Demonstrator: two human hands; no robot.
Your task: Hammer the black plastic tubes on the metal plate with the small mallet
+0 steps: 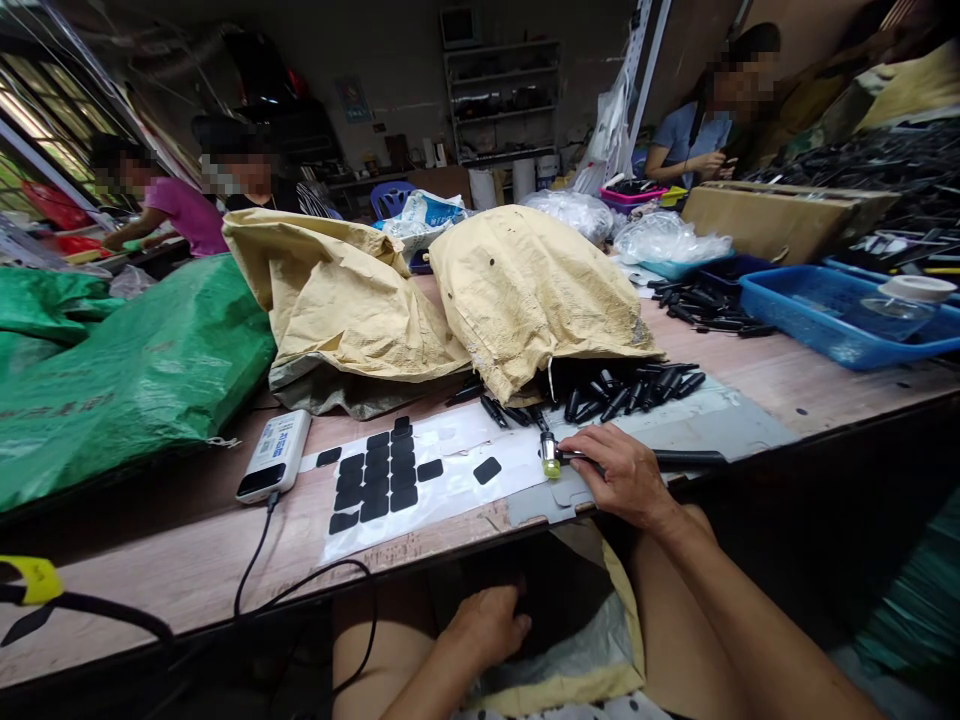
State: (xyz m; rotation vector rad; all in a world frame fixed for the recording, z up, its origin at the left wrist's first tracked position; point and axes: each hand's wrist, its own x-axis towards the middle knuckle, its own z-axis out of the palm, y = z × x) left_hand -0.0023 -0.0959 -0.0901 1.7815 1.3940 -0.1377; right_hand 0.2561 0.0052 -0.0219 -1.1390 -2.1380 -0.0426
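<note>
My right hand point(624, 478) lies on the table's front edge, gripping a small hammer point(577, 458) with a black handle and a yellow-green head. The head rests on a grey sheet point(712, 425). Just beyond it a pile of black handles point(630, 392) spills from a yellow woven sack point(525, 290). My left hand point(487, 628) is below the table edge, reaching into a yellow bag point(592, 640) on my lap; I cannot tell if it holds anything. A white sheet point(450, 480) with several black pads point(379, 478) lies to the left.
A white power bank point(274, 456) with a black cable lies left of the pads. A green sack point(127, 380) and a second yellow sack point(337, 310) fill the left. A blue tray point(840, 320) stands at right. Other people work at the back.
</note>
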